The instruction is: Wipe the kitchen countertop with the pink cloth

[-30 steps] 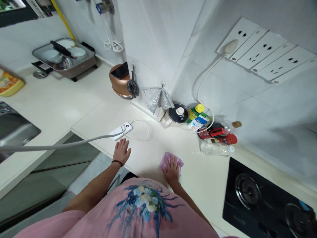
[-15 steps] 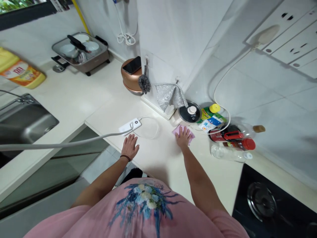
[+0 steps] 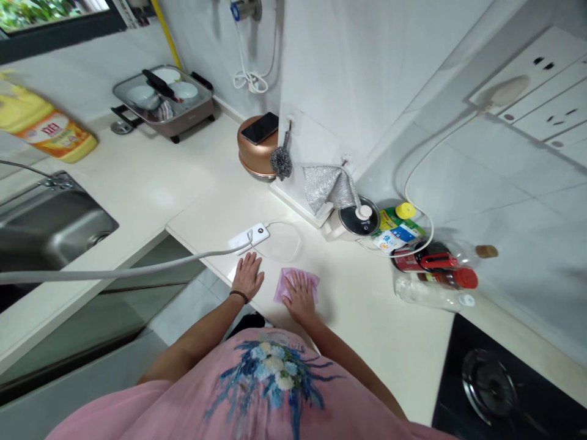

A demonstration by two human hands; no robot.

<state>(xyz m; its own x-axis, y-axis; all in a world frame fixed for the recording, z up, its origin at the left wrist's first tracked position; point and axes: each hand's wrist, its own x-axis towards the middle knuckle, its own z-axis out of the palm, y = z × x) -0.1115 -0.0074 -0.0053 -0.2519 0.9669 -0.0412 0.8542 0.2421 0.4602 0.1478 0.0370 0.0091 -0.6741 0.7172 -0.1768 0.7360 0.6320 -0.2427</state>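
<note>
Rests the right hand (image 3: 300, 298) palm-down on a thin lilac fabric cloth (image 3: 281, 294), fingers slightly apart; cannot tell pinching of the fabric from plain pressing. Lays the left hand (image 3: 248, 274) flat at the near edge of the smooth cream surface (image 3: 367, 324), fingers loosely parted and holding nothing, just beside a white oblong plastic box (image 3: 257, 232). Has the cloth near the front edge, between the left hand and a black glass hob (image 3: 444, 373), well apart from the latter.

Meets, just past the cloth's far edge, a loop of thin white cord (image 3: 299, 241). Finds farther off a small cream pot with a dark lid (image 3: 358, 223), then, rightward, a blue-and-white packet (image 3: 398, 237) and a clear bottle with a white cap (image 3: 426, 293). Has a thick grey cable (image 3: 160, 266) trailing left from the box, across the near side of a steel sink (image 3: 68, 232).

Shows in the cloth a roughly square outline without clear long axis, far edge nearly crosswise and dipping slightly rightward, near edge partly hidden under the hand. Points the right fingers forward and slightly left across it.
</note>
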